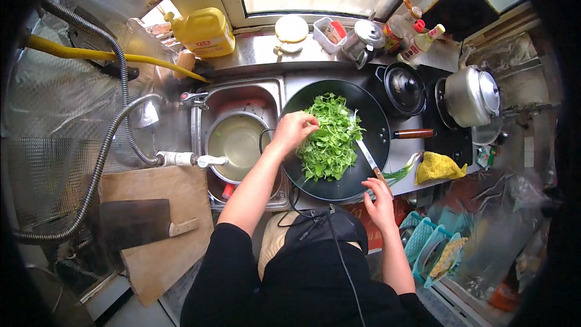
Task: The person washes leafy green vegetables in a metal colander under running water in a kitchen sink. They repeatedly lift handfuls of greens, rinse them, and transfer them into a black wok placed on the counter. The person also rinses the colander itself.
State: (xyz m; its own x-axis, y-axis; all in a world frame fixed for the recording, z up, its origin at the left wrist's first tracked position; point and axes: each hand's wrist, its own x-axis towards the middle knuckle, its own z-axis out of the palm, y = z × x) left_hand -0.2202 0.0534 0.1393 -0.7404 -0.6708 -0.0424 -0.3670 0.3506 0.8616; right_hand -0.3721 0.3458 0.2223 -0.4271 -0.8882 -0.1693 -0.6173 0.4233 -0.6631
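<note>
A heap of leafy greens (pixel 330 138) fills the middle of a dark wok (pixel 297 95) with a wooden handle (pixel 414 133). My left hand (pixel 294 132) is at the heap's left edge, fingers curled inward; whether it pinches a leaf cannot be made out. Among the leaves rests the metal end of a spatula (pixel 368 156), its wooden grip sloping over the wok's near right rim. Beside that grip is my right hand (pixel 379 202), with fingers spread and not wrapped around it; contact is unclear.
Left of the wok, a steel sink (pixel 282 100) holds a basin of cloudy water (pixel 239 145). A cleaver (pixel 135 223) lies on a wooden board (pixel 159 272). To the right are a black lidded pot (pixel 404 88), an aluminium pot (pixel 467 95), a yellow cloth (pixel 439 167) and green onions (pixel 400 172).
</note>
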